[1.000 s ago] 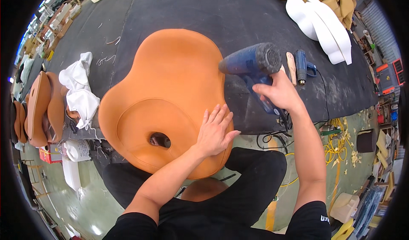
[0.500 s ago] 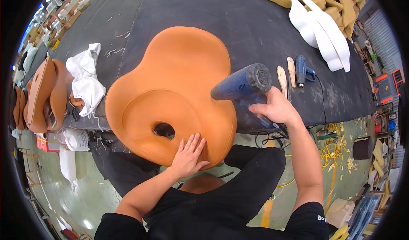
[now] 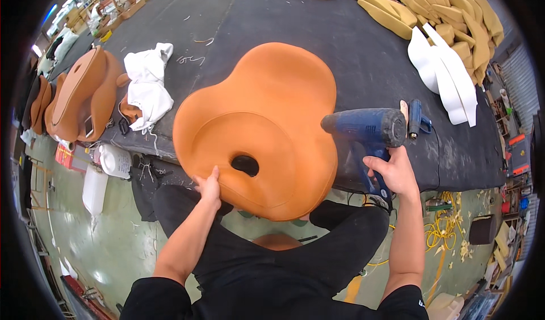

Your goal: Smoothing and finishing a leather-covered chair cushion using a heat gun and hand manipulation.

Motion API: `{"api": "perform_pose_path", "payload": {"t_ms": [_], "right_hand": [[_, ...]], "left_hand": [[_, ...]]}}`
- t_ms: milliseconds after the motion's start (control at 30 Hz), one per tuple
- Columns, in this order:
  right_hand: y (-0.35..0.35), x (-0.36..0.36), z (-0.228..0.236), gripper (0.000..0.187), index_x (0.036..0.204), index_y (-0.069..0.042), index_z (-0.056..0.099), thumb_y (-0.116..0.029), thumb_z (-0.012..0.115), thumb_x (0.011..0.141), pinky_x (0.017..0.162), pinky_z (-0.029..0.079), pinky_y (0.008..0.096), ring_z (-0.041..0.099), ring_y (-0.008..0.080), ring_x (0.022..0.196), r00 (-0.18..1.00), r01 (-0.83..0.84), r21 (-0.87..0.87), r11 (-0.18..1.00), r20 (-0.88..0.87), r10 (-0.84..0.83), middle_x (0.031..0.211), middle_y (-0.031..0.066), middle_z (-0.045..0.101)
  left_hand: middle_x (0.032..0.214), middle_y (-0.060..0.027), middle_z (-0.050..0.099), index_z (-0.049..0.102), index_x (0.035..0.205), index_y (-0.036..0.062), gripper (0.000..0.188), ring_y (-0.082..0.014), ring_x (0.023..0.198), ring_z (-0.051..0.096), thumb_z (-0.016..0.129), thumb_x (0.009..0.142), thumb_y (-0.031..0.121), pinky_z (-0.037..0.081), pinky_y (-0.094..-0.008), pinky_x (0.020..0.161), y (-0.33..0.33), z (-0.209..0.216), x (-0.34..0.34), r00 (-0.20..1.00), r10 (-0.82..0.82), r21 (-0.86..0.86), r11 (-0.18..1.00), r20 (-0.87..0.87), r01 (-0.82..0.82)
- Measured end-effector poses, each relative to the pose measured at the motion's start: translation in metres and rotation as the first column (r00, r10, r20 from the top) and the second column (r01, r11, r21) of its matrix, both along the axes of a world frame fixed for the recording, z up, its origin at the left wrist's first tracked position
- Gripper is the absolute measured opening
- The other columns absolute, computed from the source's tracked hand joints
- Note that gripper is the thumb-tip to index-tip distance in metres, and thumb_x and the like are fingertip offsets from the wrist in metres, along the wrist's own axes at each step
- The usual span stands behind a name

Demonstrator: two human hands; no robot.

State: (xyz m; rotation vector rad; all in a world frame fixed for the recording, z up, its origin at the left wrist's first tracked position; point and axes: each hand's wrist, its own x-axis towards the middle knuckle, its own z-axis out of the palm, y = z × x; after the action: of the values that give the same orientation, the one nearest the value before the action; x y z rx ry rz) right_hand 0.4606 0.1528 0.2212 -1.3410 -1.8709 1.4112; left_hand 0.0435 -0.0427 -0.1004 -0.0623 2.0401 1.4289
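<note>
An orange leather-covered seat cushion [image 3: 272, 93], with rounded lobes, a stitched round recess and an oval hole [image 3: 245, 165], rests across the table's near edge and over my lap. My left hand [image 3: 209, 190] grips its near-left rim, thumb on top; the fingers under the edge are partly hidden. In my right hand [image 3: 395, 173] is a blue heat gun [image 3: 363, 128], held by its handle. Its nozzle points left, over or against the cushion's right side; I cannot tell whether it touches.
A second blue heat gun [image 3: 419, 118] and a wooden-handled tool [image 3: 404, 111] lie at the right. White curved pieces [image 3: 443, 76] and yellow foam [image 3: 454, 13] sit farther back. White cloth [image 3: 149, 84] and brown leather-covered parts [image 3: 79, 98] are at the left, on the dark table [image 3: 227, 30].
My left hand has gone from lying flat on the cushion's near side to gripping its near-left rim. The cushion has turned slightly. The heat gun stays in my right hand, and the view has shifted.
</note>
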Motion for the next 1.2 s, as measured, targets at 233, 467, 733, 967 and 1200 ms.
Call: {"api": "perform_pose_path", "payload": {"t_ms": [233, 467, 733, 967, 1200], "right_hand": [[-0.025, -0.025, 0.03, 0.032, 0.113, 0.005, 0.066, -0.006, 0.081, 0.087, 0.053, 0.054, 0.0313, 0.069, 0.0167, 0.065, 0.969, 0.087, 0.054, 0.995, -0.238, -0.072, 0.086, 0.0084, 0.07], [-0.033, -0.006, 0.042, 0.035, 0.12, 0.004, 0.065, -0.001, 0.078, 0.088, 0.056, 0.052, 0.0297, 0.067, 0.0134, 0.066, 0.981, 0.136, 0.098, 0.986, -0.154, -0.12, 0.083, 0.0062, 0.069], [-0.009, -0.029, 0.021, 0.04, 0.12, 0.004, 0.064, -0.01, 0.081, 0.087, 0.056, 0.056, 0.0313, 0.07, 0.0178, 0.067, 0.984, 0.035, 0.058, 0.998, -0.177, -0.024, 0.092, 0.0099, 0.07], [0.012, -0.097, 0.018, 0.033, 0.115, 0.005, 0.065, -0.014, 0.078, 0.09, 0.059, 0.057, 0.0322, 0.07, 0.0171, 0.069, 0.995, -0.095, -0.038, 0.995, -0.045, 0.093, 0.089, 0.0078, 0.068], [0.023, -0.153, 0.014, 0.033, 0.116, 0.005, 0.066, -0.013, 0.077, 0.09, 0.062, 0.056, 0.0316, 0.069, 0.0163, 0.067, 0.945, -0.283, -0.112, 0.953, 0.137, 0.297, 0.089, 0.0071, 0.068]], "left_hand": [[0.179, -0.0249, -0.001, -0.031, 0.167, 0.0201, 0.138, -0.0458, 0.162, 0.017, 0.082, 0.093, 0.051, 0.021, -0.0612, 0.13, 0.03, 0.012, 0.199, 0.918, -0.135, 0.282, 0.959, 0.372, 0.027], [0.101, -0.0174, 0.08, 0.046, 0.159, -0.0043, 0.082, -0.0315, 0.08, 0.078, 0.08, 0.095, 0.033, 0.06, -0.0433, 0.071, 0.046, 0.144, 0.219, 0.479, -0.838, 0.303, 0.399, -0.263, 0.865], [0.159, -0.0312, 0.047, 0.007, 0.17, -0.0028, 0.142, -0.0417, 0.149, 0.048, 0.1, 0.071, 0.036, 0.037, -0.0509, 0.126, 0.092, 0.107, 0.018, 0.684, -0.61, 0.326, 0.602, -0.401, 0.729], [0.162, -0.0322, 0.04, 0.017, 0.168, -0.0047, 0.124, -0.0451, 0.151, 0.041, 0.094, 0.077, 0.026, 0.036, -0.0489, 0.126, 0.042, 0.077, 0.097, 0.726, -0.401, 0.122, 0.826, -0.559, 0.551], [0.171, -0.0339, 0.025, 0.009, 0.17, -0.0016, 0.129, -0.0462, 0.161, 0.024, 0.093, 0.081, 0.036, 0.028, -0.0513, 0.13, 0.003, 0.118, 0.11, 0.756, -0.522, 0.014, 0.819, -0.395, 0.573]]}}
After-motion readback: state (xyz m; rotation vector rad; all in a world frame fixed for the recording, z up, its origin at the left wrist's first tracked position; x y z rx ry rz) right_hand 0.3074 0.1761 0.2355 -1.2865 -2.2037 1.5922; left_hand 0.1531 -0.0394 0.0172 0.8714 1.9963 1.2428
